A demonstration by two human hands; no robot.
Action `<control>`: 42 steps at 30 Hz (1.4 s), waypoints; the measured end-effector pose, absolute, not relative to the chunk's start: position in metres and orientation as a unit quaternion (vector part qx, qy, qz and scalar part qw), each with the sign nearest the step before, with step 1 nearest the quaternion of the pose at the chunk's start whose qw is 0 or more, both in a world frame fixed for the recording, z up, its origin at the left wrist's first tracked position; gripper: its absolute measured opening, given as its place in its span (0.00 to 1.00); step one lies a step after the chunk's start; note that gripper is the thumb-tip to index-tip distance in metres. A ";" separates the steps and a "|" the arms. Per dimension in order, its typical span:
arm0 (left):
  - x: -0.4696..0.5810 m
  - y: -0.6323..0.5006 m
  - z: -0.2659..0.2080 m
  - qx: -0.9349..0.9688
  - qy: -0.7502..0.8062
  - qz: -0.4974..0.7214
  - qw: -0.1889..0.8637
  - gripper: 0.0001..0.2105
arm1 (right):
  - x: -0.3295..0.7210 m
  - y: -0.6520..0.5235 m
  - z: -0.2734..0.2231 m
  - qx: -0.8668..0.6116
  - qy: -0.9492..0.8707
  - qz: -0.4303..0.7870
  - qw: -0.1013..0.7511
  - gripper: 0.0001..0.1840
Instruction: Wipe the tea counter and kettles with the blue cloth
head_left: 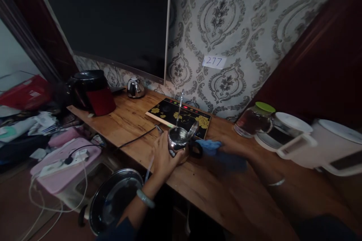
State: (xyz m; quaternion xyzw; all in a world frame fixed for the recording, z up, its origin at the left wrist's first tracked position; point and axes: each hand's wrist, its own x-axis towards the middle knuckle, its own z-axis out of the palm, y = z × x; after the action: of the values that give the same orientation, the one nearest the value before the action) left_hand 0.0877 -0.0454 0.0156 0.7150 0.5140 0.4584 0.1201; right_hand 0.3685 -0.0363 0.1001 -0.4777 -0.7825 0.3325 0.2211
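Note:
My left hand (165,154) is wrapped round the body of a small shiny metal kettle (177,144), just above the wooden counter. Its lid (193,129) is tipped up on the right, the spout points left, and a black handle (195,150) faces right. Close by the handle, my right hand (224,150) grips a blue cloth (209,146); motion blurs this hand and part of the cloth. Behind the kettle lies a black electric tea stove (161,110) with gold flowers, lit indicators and an upright metal water tap (180,106).
On the left of the wooden counter (130,118) stand a red-black electric pot (100,99) and a second metal kettle (135,87). A green-lidded glass jug (251,120) and white pitchers (333,143) line the right. Below are a pan (96,211) and a power strip (60,167).

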 end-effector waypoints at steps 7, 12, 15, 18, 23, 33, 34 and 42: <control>0.088 -0.048 0.013 0.703 0.507 0.485 0.119 0.45 | 0.377 -0.136 0.104 -0.573 -0.584 0.442 0.367 0.12; 0.086 -0.100 0.018 0.720 0.411 0.540 0.144 0.42 | 0.335 -0.178 0.085 -0.561 -0.485 0.462 0.486 0.17; 0.087 -0.138 0.024 0.743 0.307 0.500 0.322 0.49 | 0.290 -0.181 0.073 -0.511 -0.462 0.486 0.539 0.24; 0.085 -0.158 0.033 0.680 0.254 0.472 0.500 0.53 | 0.238 -0.172 0.058 -0.474 -0.454 0.494 0.570 0.30; 0.068 -0.156 0.046 0.554 0.342 0.549 0.524 0.47 | 0.168 -0.159 0.043 -0.446 -0.597 0.326 0.581 0.34; -0.007 -0.126 0.066 0.445 0.445 0.610 0.481 0.27 | 0.188 -0.162 0.034 -0.423 -0.613 0.461 0.482 0.31; -0.015 -0.117 0.069 0.450 0.454 0.622 0.453 0.26 | 0.198 -0.161 0.028 -0.459 -0.594 0.449 0.485 0.27; -0.054 -0.020 0.094 0.610 0.493 0.604 0.143 0.22 | 0.277 -0.166 -0.013 -0.598 -0.479 0.300 0.568 0.22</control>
State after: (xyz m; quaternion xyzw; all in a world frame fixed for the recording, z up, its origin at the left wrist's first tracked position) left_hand -0.0539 -0.0200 0.0940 0.6099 0.4930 0.6039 0.1428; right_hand 0.2771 -0.1655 -0.0128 -0.5983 -0.4789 0.3004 0.5679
